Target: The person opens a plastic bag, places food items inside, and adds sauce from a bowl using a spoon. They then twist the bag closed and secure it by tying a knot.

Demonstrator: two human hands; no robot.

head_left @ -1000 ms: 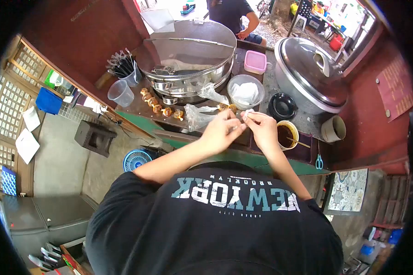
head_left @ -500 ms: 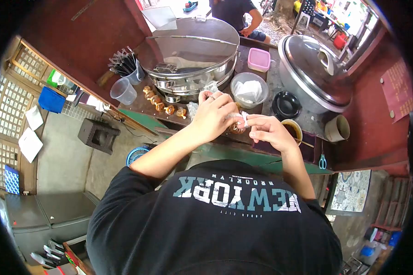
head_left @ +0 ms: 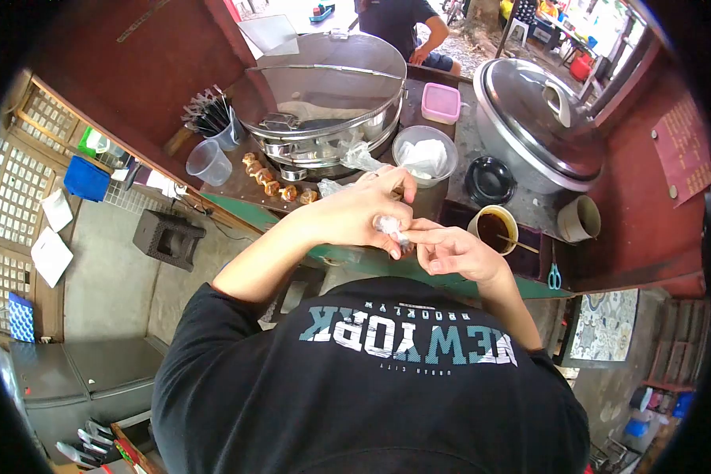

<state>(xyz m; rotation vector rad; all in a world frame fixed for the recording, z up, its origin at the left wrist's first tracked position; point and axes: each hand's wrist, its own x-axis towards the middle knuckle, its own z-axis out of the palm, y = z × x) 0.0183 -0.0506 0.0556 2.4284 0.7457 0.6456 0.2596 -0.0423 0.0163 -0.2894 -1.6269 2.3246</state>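
Note:
My left hand (head_left: 367, 212) and my right hand (head_left: 460, 251) meet over the counter's front edge, closed on the bunched top of a small clear plastic bag (head_left: 390, 227). The rest of that bag is mostly hidden by my fingers. Left of my hands, several small knotted plastic bags (head_left: 272, 188) of brown sauce lie in a row. Crumpled clear plastic (head_left: 359, 155) lies just beyond my left hand. Near my right hand stands a tub of dark brown sauce (head_left: 494, 224) with a stick in it.
A large round steamer (head_left: 324, 103) and a big lidded pot (head_left: 537, 118) stand at the back. Between them are a pink-lidded box (head_left: 441, 103), a clear bowl (head_left: 425, 155) and black dishes (head_left: 490, 181). Blue scissors (head_left: 554, 276) hang at right. A person (head_left: 399, 31) is beyond the counter.
Both hands have come slightly closer to my body and drawn together. My left hand has turned, with its fingers now over the bag's bunched top.

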